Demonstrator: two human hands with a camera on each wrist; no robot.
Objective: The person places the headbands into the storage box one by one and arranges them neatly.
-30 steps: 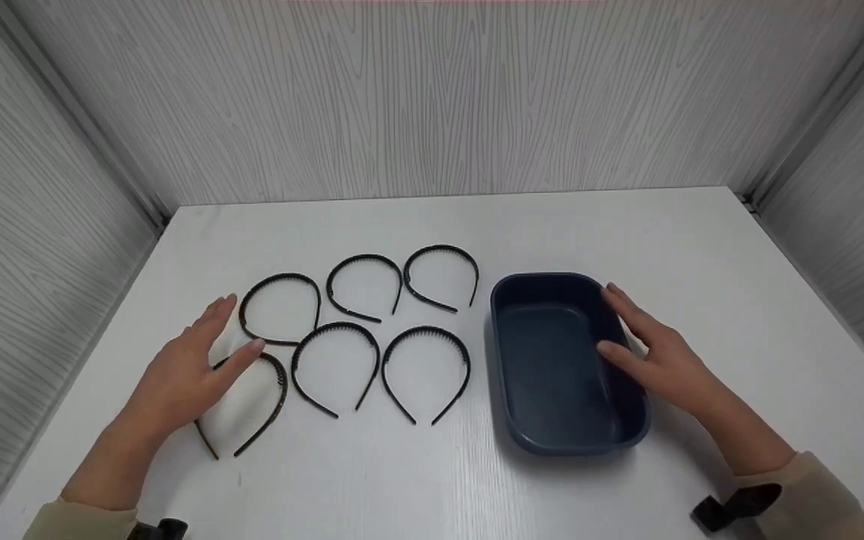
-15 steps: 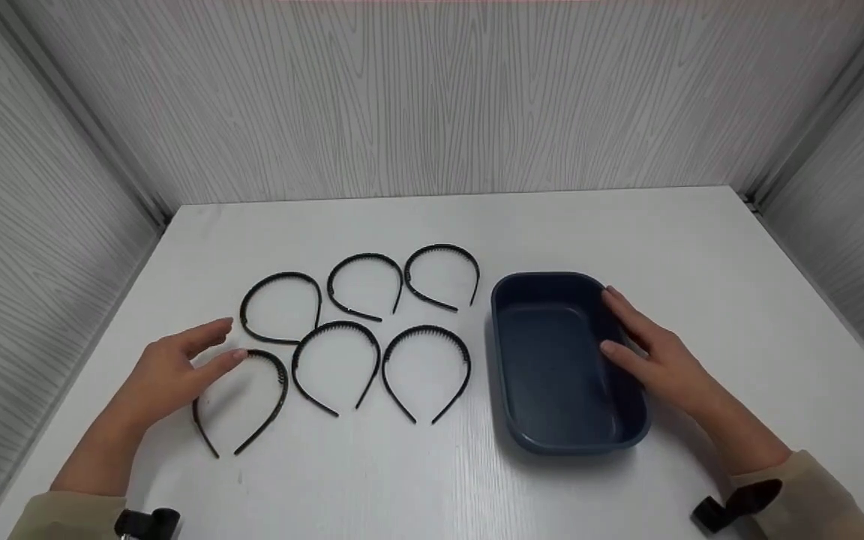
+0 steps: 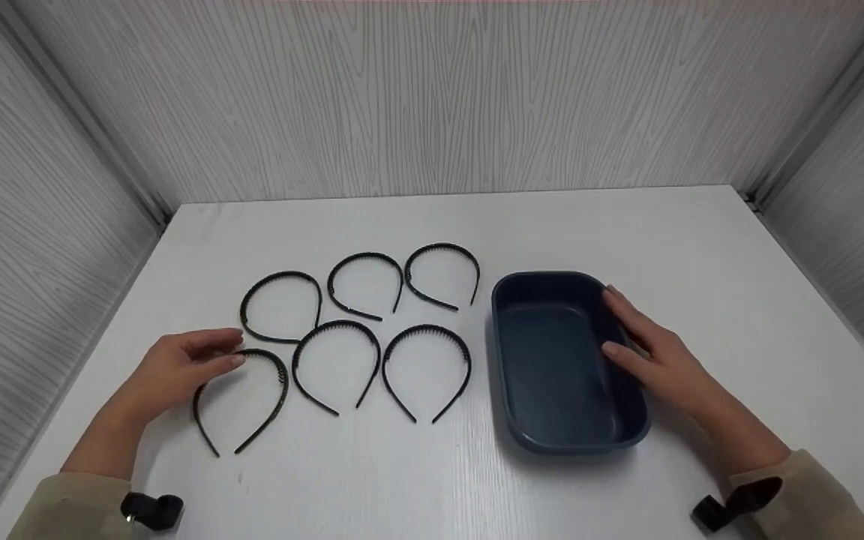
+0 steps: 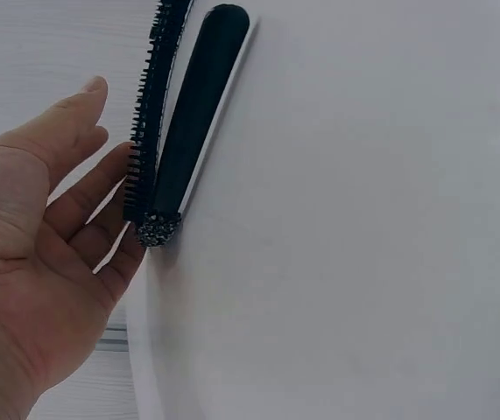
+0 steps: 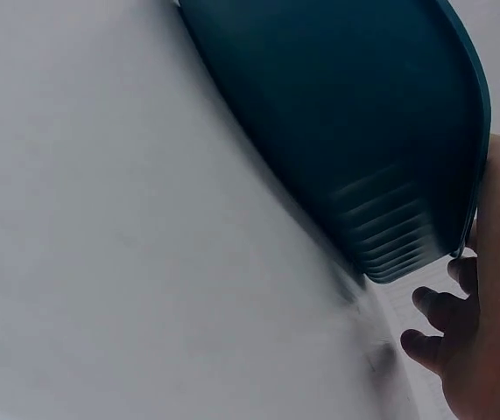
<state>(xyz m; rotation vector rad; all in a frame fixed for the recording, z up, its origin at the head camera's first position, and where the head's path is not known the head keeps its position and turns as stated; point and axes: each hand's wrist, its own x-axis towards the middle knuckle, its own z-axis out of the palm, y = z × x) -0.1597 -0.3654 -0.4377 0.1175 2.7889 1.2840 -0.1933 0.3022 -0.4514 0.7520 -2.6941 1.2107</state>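
Several black toothed headbands lie on the white table in the head view. At the nearest left headband [image 3: 285, 375], my left hand [image 3: 169, 375] has thumb and fingertips close about the top of its arc. The left wrist view has the fingers behind that headband [image 4: 199, 114], beside its teeth, while the thumb stands apart from it. A dark blue rectangular plastic basin [image 3: 556, 375] with nothing in it stands on the right. My right hand [image 3: 661, 364] rests at its right rim, thumb over the inner side, fingers loosely extended. The basin's outer wall [image 5: 337, 114] fills the right wrist view.
Other headbands sit close together: one at the back left [image 3: 243, 304], one in the front middle [image 3: 295, 367] and one nearest the basin [image 3: 468, 360]. Grey wood-grain panels [image 3: 432, 105] enclose the table [image 3: 417, 480] at the back and both sides.
My left hand has lowered toward the nearest left headband, and its thumb and fingers have drawn closer together. The right hand and the basin have stayed in place.
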